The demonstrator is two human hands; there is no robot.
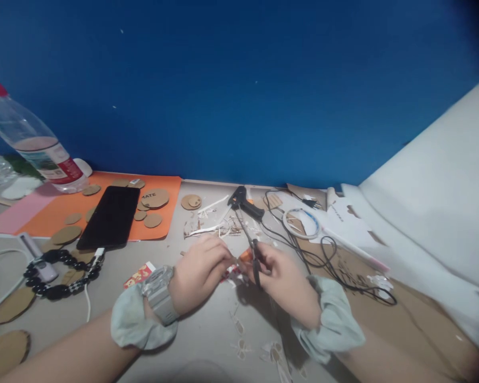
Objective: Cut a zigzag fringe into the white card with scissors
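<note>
My right hand (283, 279) is wrapped round the black handles of a pair of scissors (256, 266), whose blades point away toward the glue gun. A small orange piece (245, 255) shows at its fingertips. My left hand (199, 271) is closed in a pinch, fingertips meeting those of the right hand; what it grips is too small and hidden to name. Under the fingertips lie red and white scraps (232, 272). A red and yellow patterned paper piece (139, 275) rests beside my left wrist. Beyond the hands lies a black glue gun (245, 204).
Cardboard discs (155, 198) and a black phone (110, 218) lie on orange paper (171, 191) at left, near a bottle (50, 154) and a bead bracelet (58, 292). At right are a black cable (343, 279), a ring-shaped roll (301, 223) and cardboard (419, 330).
</note>
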